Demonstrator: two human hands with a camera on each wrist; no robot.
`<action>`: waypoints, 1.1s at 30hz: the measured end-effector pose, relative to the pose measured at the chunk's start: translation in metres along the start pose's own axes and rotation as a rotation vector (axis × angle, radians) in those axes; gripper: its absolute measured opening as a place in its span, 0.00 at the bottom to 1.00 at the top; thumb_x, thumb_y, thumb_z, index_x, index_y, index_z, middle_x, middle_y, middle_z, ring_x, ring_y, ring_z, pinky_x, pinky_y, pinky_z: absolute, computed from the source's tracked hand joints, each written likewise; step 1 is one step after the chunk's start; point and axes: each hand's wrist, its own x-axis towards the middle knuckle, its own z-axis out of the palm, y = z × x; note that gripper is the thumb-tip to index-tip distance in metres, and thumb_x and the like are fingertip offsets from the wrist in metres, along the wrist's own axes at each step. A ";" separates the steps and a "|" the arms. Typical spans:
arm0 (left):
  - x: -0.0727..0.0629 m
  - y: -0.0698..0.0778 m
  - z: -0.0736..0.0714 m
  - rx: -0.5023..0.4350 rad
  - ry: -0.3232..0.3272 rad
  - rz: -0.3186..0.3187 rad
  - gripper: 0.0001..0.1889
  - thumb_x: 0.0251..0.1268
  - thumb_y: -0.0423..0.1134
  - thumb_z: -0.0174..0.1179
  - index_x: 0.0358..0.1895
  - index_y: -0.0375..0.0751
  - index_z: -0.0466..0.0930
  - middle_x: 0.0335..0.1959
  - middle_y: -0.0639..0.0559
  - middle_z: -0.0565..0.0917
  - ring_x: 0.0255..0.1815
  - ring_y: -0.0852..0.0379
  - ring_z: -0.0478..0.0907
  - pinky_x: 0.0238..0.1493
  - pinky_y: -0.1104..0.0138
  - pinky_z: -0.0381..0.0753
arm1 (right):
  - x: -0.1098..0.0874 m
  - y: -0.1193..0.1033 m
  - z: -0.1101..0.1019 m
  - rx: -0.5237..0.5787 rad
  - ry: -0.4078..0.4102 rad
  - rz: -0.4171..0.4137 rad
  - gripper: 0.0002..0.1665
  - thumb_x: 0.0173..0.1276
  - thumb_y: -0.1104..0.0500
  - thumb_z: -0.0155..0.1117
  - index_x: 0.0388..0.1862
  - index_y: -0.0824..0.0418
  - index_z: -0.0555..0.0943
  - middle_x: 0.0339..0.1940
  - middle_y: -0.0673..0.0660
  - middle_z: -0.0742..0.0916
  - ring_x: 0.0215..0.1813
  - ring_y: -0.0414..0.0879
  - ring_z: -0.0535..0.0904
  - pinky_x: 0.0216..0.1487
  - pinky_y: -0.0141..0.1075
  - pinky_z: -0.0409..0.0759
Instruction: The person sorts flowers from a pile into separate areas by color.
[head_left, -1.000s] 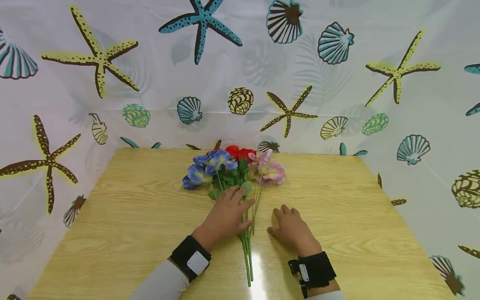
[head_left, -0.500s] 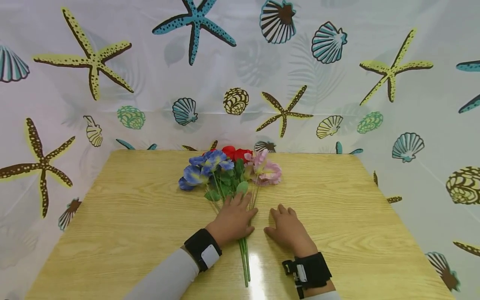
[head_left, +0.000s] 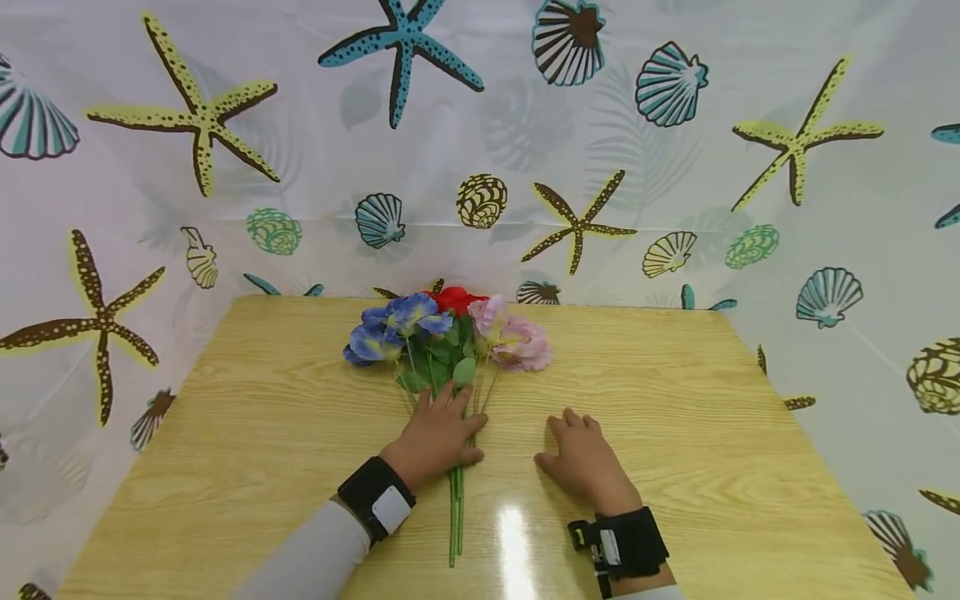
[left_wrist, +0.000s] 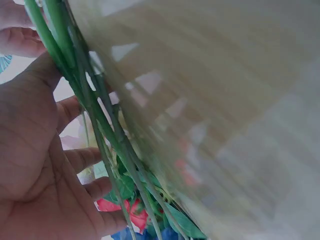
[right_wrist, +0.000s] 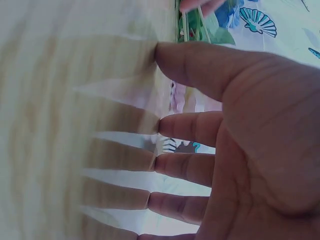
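Observation:
A bunch of artificial flowers lies on the wooden table (head_left: pixel 262 417), heads toward the far edge. It has blue blooms (head_left: pixel 412 315), red blooms (head_left: pixel 453 300), pink blooms (head_left: pixel 522 343) and green leaves. My left hand (head_left: pixel 433 440) rests over the stems (head_left: pixel 456 521) with its fingers spread. In the left wrist view the green stems (left_wrist: pixel 117 135) run beside the palm and past the fingertips, and no finger wraps round them. To the right, my right hand (head_left: pixel 583 462) touches the tabletop with spread fingertips (right_wrist: pixel 185 127), apart from the flowers and holding nothing.
Behind the table and along its sides hangs a white cloth (head_left: pixel 315 167) printed with starfish and shells. Black wrist straps (head_left: pixel 377 498) sit on both wrists. A bright reflection lies on the table between the arms.
The left hand first drew back a little over the stems, then moved left with the bunch, its stems and blooms shifting left too. The right hand has stayed in place.

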 end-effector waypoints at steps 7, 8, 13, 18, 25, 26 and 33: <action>-0.024 -0.026 -0.001 -0.049 0.012 -0.004 0.31 0.61 0.64 0.49 0.65 0.55 0.69 0.71 0.39 0.54 0.69 0.36 0.48 0.61 0.38 0.50 | 0.001 -0.003 0.000 0.018 -0.005 -0.011 0.38 0.62 0.47 0.62 0.65 0.67 0.67 0.67 0.72 0.64 0.66 0.72 0.54 0.61 0.59 0.57; -0.027 -0.029 0.000 -0.055 0.019 -0.006 0.31 0.61 0.64 0.50 0.64 0.55 0.69 0.71 0.39 0.54 0.69 0.36 0.48 0.61 0.38 0.50 | 0.001 -0.004 0.000 0.018 -0.003 -0.013 0.38 0.62 0.47 0.62 0.65 0.67 0.67 0.66 0.72 0.64 0.66 0.72 0.54 0.61 0.59 0.57; -0.041 -0.048 0.007 -0.049 0.039 -0.018 0.31 0.60 0.65 0.49 0.64 0.56 0.69 0.70 0.40 0.55 0.69 0.36 0.49 0.61 0.39 0.50 | 0.000 -0.005 0.001 -0.001 0.000 -0.017 0.37 0.63 0.48 0.61 0.65 0.68 0.67 0.66 0.72 0.64 0.66 0.72 0.54 0.61 0.59 0.57; -0.054 -0.070 0.011 -0.031 0.044 -0.031 0.32 0.61 0.65 0.48 0.65 0.55 0.68 0.70 0.40 0.55 0.69 0.35 0.49 0.61 0.38 0.50 | 0.001 -0.006 0.001 -0.006 0.018 -0.024 0.37 0.63 0.48 0.62 0.64 0.68 0.67 0.65 0.72 0.65 0.66 0.71 0.55 0.61 0.59 0.57; -0.078 -0.102 0.007 -0.067 0.046 -0.004 0.31 0.61 0.63 0.50 0.65 0.53 0.68 0.70 0.40 0.55 0.68 0.34 0.49 0.59 0.37 0.51 | 0.000 -0.004 0.002 0.018 0.019 -0.020 0.37 0.63 0.49 0.62 0.65 0.68 0.66 0.66 0.73 0.64 0.65 0.73 0.54 0.60 0.60 0.57; -0.082 -0.107 0.007 -0.067 0.050 -0.003 0.31 0.61 0.62 0.51 0.65 0.53 0.68 0.70 0.40 0.55 0.68 0.34 0.50 0.59 0.36 0.51 | 0.000 -0.004 0.002 0.021 0.016 -0.019 0.37 0.63 0.49 0.62 0.65 0.68 0.66 0.66 0.73 0.64 0.65 0.73 0.54 0.60 0.61 0.57; -0.108 -0.131 0.009 -0.050 0.062 -0.041 0.32 0.60 0.63 0.51 0.65 0.52 0.69 0.68 0.38 0.59 0.68 0.34 0.51 0.57 0.35 0.51 | 0.000 -0.004 -0.001 -0.002 0.027 -0.034 0.36 0.63 0.49 0.62 0.64 0.68 0.67 0.65 0.72 0.65 0.65 0.72 0.55 0.60 0.60 0.59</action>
